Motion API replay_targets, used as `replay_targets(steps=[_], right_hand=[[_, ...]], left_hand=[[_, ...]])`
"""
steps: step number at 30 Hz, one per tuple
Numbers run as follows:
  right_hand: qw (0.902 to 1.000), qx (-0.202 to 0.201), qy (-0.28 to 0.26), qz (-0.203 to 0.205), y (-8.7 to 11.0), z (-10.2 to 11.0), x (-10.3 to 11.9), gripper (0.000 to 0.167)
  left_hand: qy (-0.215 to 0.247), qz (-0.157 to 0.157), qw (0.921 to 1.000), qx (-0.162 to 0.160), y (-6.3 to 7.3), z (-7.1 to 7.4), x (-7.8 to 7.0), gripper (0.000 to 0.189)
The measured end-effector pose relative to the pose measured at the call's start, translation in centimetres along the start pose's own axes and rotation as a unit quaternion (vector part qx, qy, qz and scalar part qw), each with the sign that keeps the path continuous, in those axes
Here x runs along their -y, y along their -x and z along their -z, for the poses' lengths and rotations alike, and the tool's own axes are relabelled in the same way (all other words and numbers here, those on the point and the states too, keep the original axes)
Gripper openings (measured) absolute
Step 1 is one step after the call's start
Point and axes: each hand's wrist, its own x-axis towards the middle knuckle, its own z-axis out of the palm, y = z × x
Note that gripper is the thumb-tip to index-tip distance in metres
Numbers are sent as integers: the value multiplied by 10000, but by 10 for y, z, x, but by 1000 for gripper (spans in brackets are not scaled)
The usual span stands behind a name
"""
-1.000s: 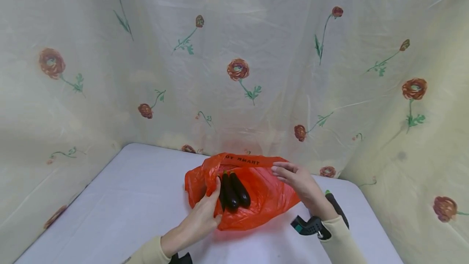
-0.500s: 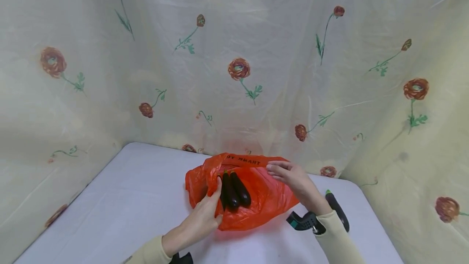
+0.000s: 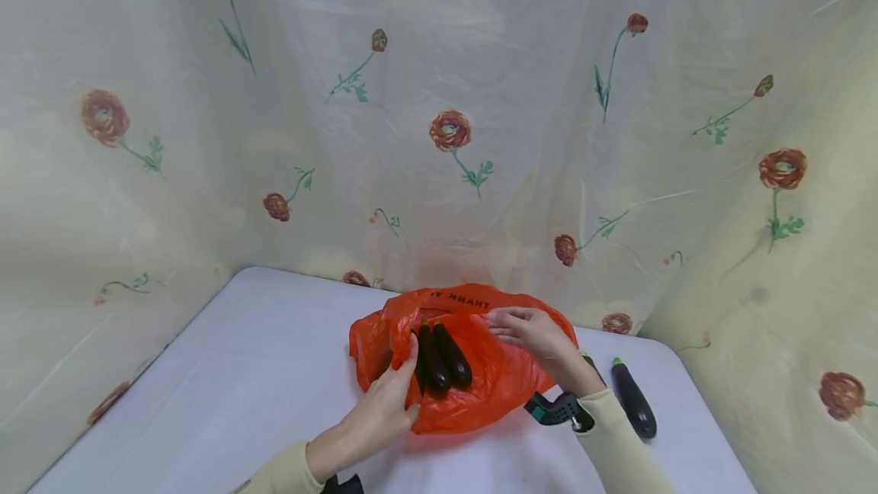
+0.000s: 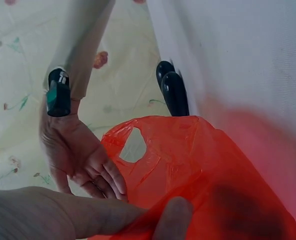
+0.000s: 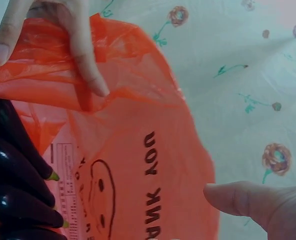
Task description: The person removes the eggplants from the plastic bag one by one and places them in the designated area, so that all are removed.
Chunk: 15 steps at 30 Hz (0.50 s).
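Observation:
A red plastic bag (image 3: 480, 395) printed with THANK YOU lies mouth-up on the table, its mouth spread wide. Inside it several dark eggplants (image 3: 449, 357) lie side by side, their green stem ends showing in the right wrist view (image 5: 18, 170). My left hand (image 3: 384, 406) pinches the bag's near-left rim between thumb and fingers, with plastic folded between them in the left wrist view. My right hand (image 3: 538, 338) hovers over the right part of the opening, fingers extended and relaxed, holding nothing. Its palm (image 4: 75, 150) faces the bag beside a handle hole.
Right of the bag, an eggplant (image 3: 634, 400) lies on the white table (image 3: 274, 387). Another eggplant (image 3: 590, 360) is mostly hidden behind my right wrist. A flowered curtain (image 3: 439, 59) surrounds the table's back and sides.
My right hand has shifted left over the bag, and the bag's right rim now shows beyond it. The outer eggplants have come into fuller view. My left hand keeps its grip.

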Motion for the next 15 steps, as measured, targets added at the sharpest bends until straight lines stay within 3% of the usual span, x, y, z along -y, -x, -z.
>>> replay_targets(steps=[15], right_hand=[[9978, 576, -265, 196, -22, -8, -25, 47]], left_hand=[[-48, 68, 9999, 83, 0, -1, -1, 98]])
